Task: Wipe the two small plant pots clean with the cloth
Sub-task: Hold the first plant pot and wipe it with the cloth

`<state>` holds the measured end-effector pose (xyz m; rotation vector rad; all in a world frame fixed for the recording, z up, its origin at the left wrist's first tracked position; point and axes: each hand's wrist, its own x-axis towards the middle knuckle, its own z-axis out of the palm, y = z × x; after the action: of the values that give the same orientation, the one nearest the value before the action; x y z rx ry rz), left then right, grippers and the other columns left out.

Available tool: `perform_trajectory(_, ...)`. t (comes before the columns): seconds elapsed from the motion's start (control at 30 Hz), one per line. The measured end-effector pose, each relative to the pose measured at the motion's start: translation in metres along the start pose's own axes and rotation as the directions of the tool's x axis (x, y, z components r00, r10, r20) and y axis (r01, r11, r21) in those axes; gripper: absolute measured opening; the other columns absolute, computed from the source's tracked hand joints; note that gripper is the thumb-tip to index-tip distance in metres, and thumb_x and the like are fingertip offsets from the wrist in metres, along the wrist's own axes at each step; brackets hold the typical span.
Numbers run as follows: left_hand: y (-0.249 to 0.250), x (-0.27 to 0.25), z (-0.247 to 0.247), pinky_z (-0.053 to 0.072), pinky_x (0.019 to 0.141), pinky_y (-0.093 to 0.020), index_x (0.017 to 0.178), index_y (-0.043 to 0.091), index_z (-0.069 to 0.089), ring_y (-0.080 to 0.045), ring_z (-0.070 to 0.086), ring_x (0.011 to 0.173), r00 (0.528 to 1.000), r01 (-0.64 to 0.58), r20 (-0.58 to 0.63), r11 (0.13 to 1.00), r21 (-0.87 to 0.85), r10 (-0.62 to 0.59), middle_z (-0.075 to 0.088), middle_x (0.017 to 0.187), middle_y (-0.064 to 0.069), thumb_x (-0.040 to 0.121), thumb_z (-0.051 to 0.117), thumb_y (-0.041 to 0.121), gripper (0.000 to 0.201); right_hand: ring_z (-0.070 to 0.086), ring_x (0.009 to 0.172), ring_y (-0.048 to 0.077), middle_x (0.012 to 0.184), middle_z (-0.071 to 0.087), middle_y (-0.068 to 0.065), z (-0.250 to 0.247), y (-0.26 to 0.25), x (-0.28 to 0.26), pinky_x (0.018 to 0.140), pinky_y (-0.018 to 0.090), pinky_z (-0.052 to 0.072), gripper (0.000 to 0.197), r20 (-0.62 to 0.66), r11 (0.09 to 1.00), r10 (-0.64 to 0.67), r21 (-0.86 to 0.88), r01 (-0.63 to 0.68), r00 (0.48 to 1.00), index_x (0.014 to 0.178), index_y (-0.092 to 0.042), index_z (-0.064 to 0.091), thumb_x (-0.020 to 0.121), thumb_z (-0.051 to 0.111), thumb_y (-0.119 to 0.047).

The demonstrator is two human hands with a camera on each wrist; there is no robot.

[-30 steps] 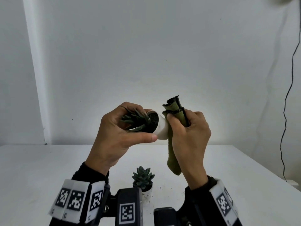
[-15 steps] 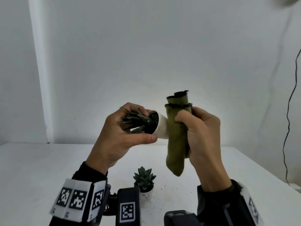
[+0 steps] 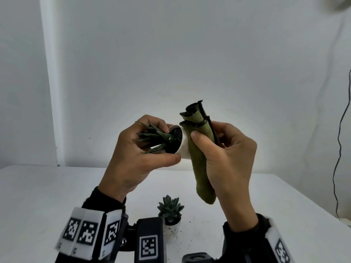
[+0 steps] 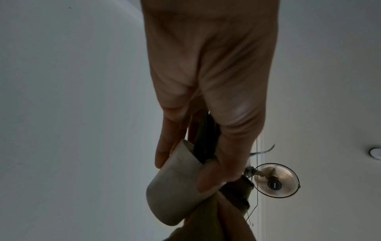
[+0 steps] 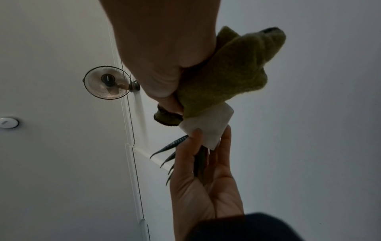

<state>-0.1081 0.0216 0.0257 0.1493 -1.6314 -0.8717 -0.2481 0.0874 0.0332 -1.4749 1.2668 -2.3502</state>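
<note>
My left hand (image 3: 140,152) grips a small white pot (image 3: 183,147) with a spiky dark plant, tipped on its side in the air above the table. In the left wrist view the white pot (image 4: 175,187) sits between thumb and fingers. My right hand (image 3: 224,154) holds a folded olive-green cloth (image 3: 199,154) and presses it against the pot's base. From the right wrist, the cloth (image 5: 226,73) covers the bottom of the pot (image 5: 208,127). A second white pot (image 3: 171,227) with a pale green succulent stands upright on the table, below my hands.
The white table (image 3: 47,196) has specks of soil (image 3: 191,221) scattered near the standing pot. A white wall rises behind. A black cable (image 3: 340,149) hangs at the right. A wall fan (image 5: 107,82) shows in the wrist views.
My right hand has turned and slid the cloth round the pot's base, the cloth's top roll now leaning right. The left hand keeps the pot tipped in the same spot.
</note>
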Motion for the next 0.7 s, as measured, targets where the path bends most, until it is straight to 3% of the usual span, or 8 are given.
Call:
perform_trajectory(0.23, 0.004, -0.001, 0.002, 0.053, 0.069, -0.026, 0.078, 0.022, 0.063, -0.017, 0.068, 0.087, 0.999, -0.003, 0.049, 0.999, 0.041, 0.001, 0.072, 0.093, 0.000, 0.044, 0.085, 0.005, 0.043, 0.065, 0.074, 0.010, 0.079, 0.070, -0.005, 0.000, 0.013, 0.003, 0.070, 0.032, 0.055, 0.015, -0.081, 0.994, 0.018, -0.103, -0.027, 0.997, 0.089, -0.019, 0.073, 0.075, 0.074, -0.015)
perform_trajectory(0.37, 0.002, 0.000, 0.005, 0.054, 0.068, -0.024, 0.079, 0.015, 0.062, -0.015, 0.068, 0.081, 0.997, 0.057, 0.040, 0.997, 0.054, -0.059, 0.073, 0.089, 0.000, 0.046, 0.080, -0.007, 0.044, 0.064, 0.061, 0.005, 0.065, 0.068, -0.011, -0.008, 0.016, 0.009, 0.060, 0.027, 0.052, 0.014, -0.062, 0.991, 0.090, -0.091, -0.096, 0.994, 0.083, -0.022, 0.073, 0.071, 0.076, -0.015)
perform_trajectory(0.53, -0.006, 0.002, 0.005, 0.054, 0.073, -0.024, 0.083, 0.014, 0.062, -0.016, 0.070, 0.084, 0.994, 0.082, -0.074, 0.995, 0.056, -0.077, 0.073, 0.089, -0.001, 0.045, 0.083, -0.001, 0.046, 0.062, 0.057, 0.007, 0.061, 0.067, -0.009, -0.009, 0.007, 0.007, 0.056, 0.022, 0.050, 0.014, -0.017, 0.997, 0.067, -0.029, -0.068, 0.998, 0.082, -0.020, 0.074, 0.069, 0.079, -0.015)
perform_trajectory(0.7, -0.003, 0.001, 0.005, 0.059, 0.074, -0.035, 0.079, 0.017, 0.064, -0.022, 0.070, 0.079, 0.995, 0.028, -0.093, 0.999, 0.037, -0.024, 0.072, 0.086, -0.010, 0.046, 0.086, 0.016, 0.039, 0.058, 0.053, 0.001, 0.059, 0.066, -0.013, -0.002, 0.004, 0.000, 0.051, 0.013, 0.044, 0.013, 0.053, 0.999, 0.023, -0.046, -0.021, 0.998, 0.081, -0.021, 0.074, 0.071, 0.077, -0.013)
